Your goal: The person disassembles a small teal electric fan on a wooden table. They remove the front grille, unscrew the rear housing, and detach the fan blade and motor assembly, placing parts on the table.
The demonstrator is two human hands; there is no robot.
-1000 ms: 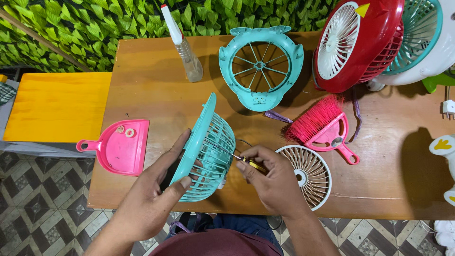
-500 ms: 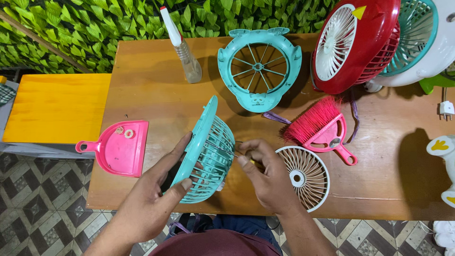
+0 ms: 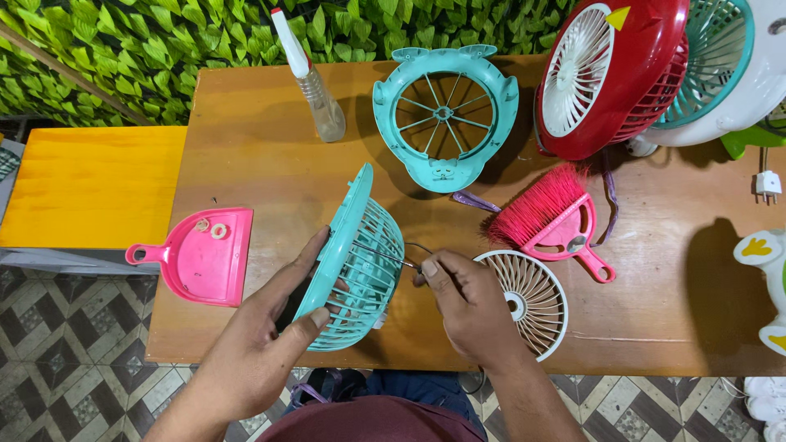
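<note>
Screwdriver point(image 3: 385, 255) was pinched in right hand point(image 3: 467, 307) fingers, poking into the teal grille point(image 3: 356, 262) gripped on edge by left hand point(image 3: 262, 340) above the tabletop point(image 3: 655, 319). Tip could've slipped, grille looked wobbly.

Both forearms reach forward, the left hand point(image 3: 274, 323) spread in an open clasp, the right hand point(image 3: 465, 303) curled with fingertips pinched.

small fan-repair workshop: brown wooden desk point(image 3: 262, 147) carries dismantled teal plastic fan grille point(image 3: 444, 115), red table fan point(image 3: 610, 74), pink brush point(image 3: 548, 217).
</note>
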